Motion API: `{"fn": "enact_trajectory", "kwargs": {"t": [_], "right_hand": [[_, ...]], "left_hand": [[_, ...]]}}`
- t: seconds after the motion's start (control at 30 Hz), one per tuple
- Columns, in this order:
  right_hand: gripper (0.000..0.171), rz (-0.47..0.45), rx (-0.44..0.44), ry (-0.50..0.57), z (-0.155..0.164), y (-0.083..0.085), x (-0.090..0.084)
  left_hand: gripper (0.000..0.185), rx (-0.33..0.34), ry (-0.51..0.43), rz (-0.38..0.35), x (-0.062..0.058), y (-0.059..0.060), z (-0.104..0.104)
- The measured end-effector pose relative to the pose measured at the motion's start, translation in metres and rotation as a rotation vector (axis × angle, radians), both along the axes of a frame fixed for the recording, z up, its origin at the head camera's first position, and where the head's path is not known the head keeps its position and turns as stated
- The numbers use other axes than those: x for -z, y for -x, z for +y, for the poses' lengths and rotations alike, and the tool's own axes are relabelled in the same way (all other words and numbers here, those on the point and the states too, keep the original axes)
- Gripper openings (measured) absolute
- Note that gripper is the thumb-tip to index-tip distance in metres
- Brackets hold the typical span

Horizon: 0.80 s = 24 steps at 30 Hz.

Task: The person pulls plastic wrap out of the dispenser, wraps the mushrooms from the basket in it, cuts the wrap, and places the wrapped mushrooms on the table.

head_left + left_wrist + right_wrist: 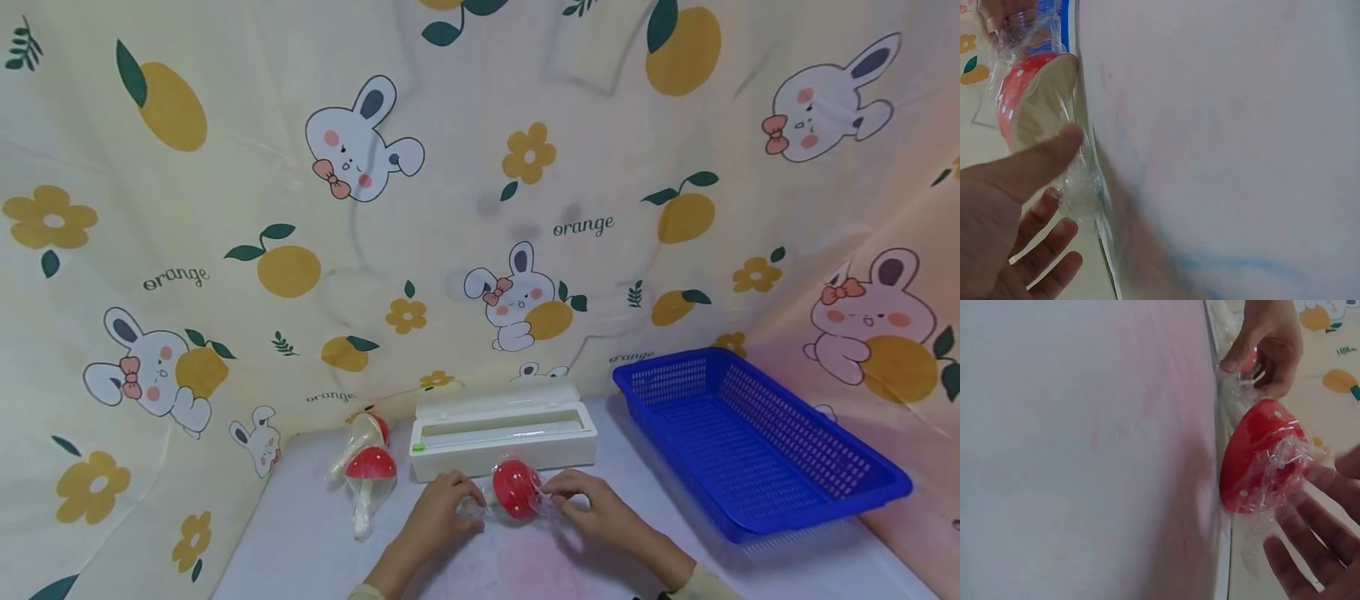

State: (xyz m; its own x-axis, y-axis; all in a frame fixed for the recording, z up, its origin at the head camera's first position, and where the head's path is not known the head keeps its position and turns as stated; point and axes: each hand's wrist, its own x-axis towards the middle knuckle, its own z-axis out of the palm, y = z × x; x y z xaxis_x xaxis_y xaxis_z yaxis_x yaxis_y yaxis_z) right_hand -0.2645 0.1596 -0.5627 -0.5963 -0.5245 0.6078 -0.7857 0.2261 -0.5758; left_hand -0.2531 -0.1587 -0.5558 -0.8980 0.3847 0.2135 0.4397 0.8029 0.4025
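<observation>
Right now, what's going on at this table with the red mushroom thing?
A person is wrapping a red toy mushroom in clear plastic film on the white table. The left hand pinches the film at one end, and the right hand pinches it at the cap end. Behind them sits an open white film dispenser box. Two more wrapped mushrooms lie to the left, and a blue basket stands to the right.

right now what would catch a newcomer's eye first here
The red toy mushroom at the table's front centre, half wrapped in clear film, with the left hand and right hand pinching the film on either side. To the right sits a bright blue basket; behind, a white film dispenser.
</observation>
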Motion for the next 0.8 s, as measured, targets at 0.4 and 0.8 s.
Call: {"fn": "enact_trajectory", "kwargs": {"t": [0.4, 0.8], "right_hand": [[0.05, -0.06, 0.05, -0.071, -0.007, 0.014, -0.005], [0.018, -0.059, 0.129, -0.098, -0.012, 0.012, -0.016]], "left_hand": [[0.017, 0.007, -0.107, 0.163, -0.004, 0.003, 0.01], [0.008, 0.069, -0.411, 0.043, -0.008, -0.002, 0.003]]}}
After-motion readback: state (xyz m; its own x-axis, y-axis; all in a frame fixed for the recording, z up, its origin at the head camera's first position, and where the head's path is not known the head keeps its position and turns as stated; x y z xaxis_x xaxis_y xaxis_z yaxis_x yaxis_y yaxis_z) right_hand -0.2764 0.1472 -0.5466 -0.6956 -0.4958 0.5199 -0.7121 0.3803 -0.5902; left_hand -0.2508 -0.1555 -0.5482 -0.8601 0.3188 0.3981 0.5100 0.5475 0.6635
